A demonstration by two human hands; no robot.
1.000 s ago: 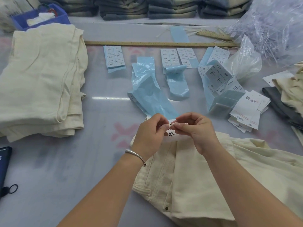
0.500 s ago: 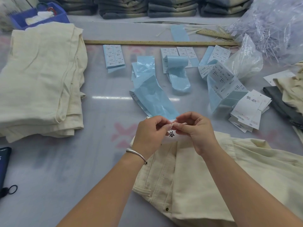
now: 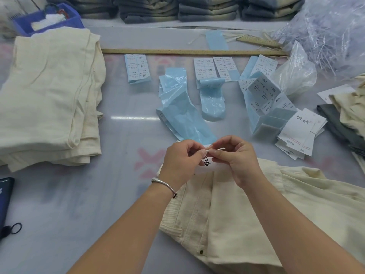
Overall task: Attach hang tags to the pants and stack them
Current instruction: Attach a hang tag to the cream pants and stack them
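Centrally, left hand (image 3: 180,159) and right hand (image 3: 238,159) are pinching one hang tag (image 3: 207,162), fingers curled, over one pair of pants (image 3: 246,214) at the table's near edge.

You're working over cream corduroy pants (image 3: 246,214), pinching a white hang tag (image 3: 207,164) printed in black. You're facing pale blue glossy sheets (image 3: 183,117), a cream stack (image 3: 49,95), a grey table (image 3: 122,133), and a blue bin (image 3: 21,23).

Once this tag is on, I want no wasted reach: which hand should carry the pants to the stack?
Probably the left hand: the folded cream stack lies on its side of the table, while the right hand sits nearer the spare hang tags for the next pair.
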